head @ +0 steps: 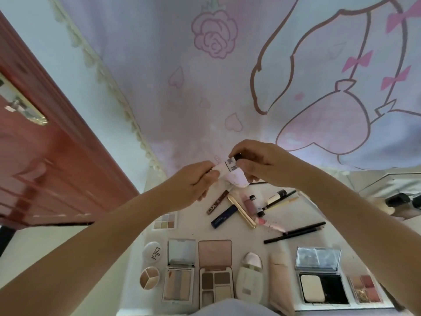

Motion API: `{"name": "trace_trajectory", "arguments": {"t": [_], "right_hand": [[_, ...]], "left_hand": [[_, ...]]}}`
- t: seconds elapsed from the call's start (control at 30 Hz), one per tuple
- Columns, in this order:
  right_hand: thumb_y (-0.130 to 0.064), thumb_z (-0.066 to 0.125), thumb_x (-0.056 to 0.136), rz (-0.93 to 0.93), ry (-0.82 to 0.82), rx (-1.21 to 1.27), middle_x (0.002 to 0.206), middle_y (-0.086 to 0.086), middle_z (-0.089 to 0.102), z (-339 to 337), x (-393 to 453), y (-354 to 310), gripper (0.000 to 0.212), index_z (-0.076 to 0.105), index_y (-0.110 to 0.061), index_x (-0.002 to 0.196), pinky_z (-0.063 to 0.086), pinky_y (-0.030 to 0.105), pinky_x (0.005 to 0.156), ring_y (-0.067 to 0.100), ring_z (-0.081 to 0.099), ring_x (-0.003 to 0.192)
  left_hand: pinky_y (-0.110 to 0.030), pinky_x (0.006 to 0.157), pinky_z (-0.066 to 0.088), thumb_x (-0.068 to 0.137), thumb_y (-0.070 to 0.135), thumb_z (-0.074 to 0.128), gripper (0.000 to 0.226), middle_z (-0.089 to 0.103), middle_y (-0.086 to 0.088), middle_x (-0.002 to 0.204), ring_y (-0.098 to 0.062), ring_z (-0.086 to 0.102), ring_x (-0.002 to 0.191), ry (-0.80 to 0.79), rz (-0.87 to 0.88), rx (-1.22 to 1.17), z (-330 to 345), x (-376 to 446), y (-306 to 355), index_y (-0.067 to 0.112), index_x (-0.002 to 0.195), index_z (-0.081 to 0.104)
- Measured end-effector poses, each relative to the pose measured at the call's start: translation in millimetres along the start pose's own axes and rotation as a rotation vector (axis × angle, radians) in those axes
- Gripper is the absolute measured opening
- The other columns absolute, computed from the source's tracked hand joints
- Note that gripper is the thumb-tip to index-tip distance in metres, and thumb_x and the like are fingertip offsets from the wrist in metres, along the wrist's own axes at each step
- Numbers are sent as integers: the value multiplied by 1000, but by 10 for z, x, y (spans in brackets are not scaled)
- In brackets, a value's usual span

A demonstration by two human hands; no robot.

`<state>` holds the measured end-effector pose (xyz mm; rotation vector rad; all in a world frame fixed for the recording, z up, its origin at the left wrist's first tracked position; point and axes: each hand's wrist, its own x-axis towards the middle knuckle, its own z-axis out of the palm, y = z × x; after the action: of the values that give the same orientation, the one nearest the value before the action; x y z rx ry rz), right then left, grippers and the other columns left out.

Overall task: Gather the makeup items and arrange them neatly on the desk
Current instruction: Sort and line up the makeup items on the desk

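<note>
Both my hands hold one small white makeup tube (224, 168) with a barcode label, raised above the far end of the white desk (323, 238). My left hand (193, 181) grips its pale body and my right hand (257, 163) pinches its dark cap end. Below them lie loose tubes and pencils: a brown lip gloss (217, 202), a blue mascara (224, 216), a gold tube (241, 209), a pink gloss (247, 200) and black pencils (296, 232). Open palettes (216, 283) stand in a row near me.
A round compact (152, 252), a small eyeshadow palette (165, 221), a cream tube (279, 281) and a black powder compact (321, 288) line the near edge. A red-brown door (45, 160) is at the left. A pastel curtain (227, 76) hangs behind the desk.
</note>
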<state>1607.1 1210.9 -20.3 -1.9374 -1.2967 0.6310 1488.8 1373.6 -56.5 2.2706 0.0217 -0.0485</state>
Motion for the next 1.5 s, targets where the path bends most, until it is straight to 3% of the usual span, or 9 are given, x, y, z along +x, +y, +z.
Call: {"name": "trace_trajectory", "arguments": {"t": [0.17, 0.33, 0.53, 0.7, 0.87, 1.03, 1.2, 1.37, 1.5], "right_hand": [[-8, 59, 86, -23, 13, 214, 96, -16, 58, 55, 28, 138, 37, 51, -41, 99, 48, 9, 65, -5, 62, 78], [-32, 49, 90, 158, 70, 45, 63, -9, 62, 201, 150, 189, 18, 55, -24, 75, 43, 11, 48, 3, 56, 48], [-6, 65, 80, -19, 23, 203, 107, -15, 54, 199, 142, 285, 41, 53, -39, 103, 51, 13, 75, 1, 58, 94], [-25, 54, 90, 69, 49, -7, 64, -15, 57, 249, 251, 291, 14, 56, -25, 76, 41, 6, 50, -6, 54, 50], [-9, 70, 76, 0, -21, 173, 105, -18, 51, 215, 276, 378, 54, 44, -43, 109, 52, 17, 77, 2, 56, 95], [-29, 53, 89, 85, 84, 40, 61, -10, 58, 257, 355, 366, 23, 55, -23, 67, 41, 6, 47, -1, 53, 47], [-5, 67, 78, -24, 50, 235, 100, -16, 56, 312, 332, 449, 40, 55, -37, 98, 52, 15, 77, 1, 59, 93], [-27, 54, 89, 103, 65, 75, 55, -21, 58, 377, 417, 508, 11, 59, -25, 80, 41, 9, 49, -4, 54, 49], [-7, 63, 82, 66, -4, 111, 89, -23, 55, 399, 432, 591, 29, 60, -29, 102, 49, 9, 72, -4, 57, 80]], "left_hand": [[-14, 62, 34, 95, 26, 41, 23, 46, 2, 73, -5, 39, 63, 96, -1, 253, 38, 71, -115, 10, 83, 52], [-19, 64, 31, 94, 34, 43, 29, 44, 7, 74, -9, 42, 70, 165, -14, 331, 101, 92, -191, 8, 91, 56], [-11, 61, 36, 93, 32, 44, 28, 41, 14, 68, 1, 41, 63, 207, -36, 277, 71, 75, -234, 9, 94, 59], [-14, 59, 31, 94, 36, 42, 30, 37, 14, 68, -3, 39, 65, 199, -25, 339, 126, 101, -298, 10, 96, 58], [-12, 59, 35, 93, 35, 44, 29, 37, 15, 68, 1, 39, 61, 222, -56, 299, 114, 119, -362, 10, 98, 59], [-13, 59, 28, 93, 36, 45, 30, 34, 16, 67, -2, 36, 63, 219, -23, 324, 163, 123, -383, 9, 97, 58], [-13, 58, 32, 94, 31, 46, 28, 36, 12, 64, -1, 37, 60, 230, -68, 290, 132, 115, -491, 7, 94, 60], [-13, 57, 31, 93, 30, 47, 24, 36, 12, 62, 0, 36, 58, 214, -59, 290, 165, 127, -564, 9, 89, 58], [-12, 58, 31, 93, 28, 48, 19, 41, 14, 65, 1, 40, 60, 163, -88, 252, 228, 152, -694, 14, 98, 60]]}}
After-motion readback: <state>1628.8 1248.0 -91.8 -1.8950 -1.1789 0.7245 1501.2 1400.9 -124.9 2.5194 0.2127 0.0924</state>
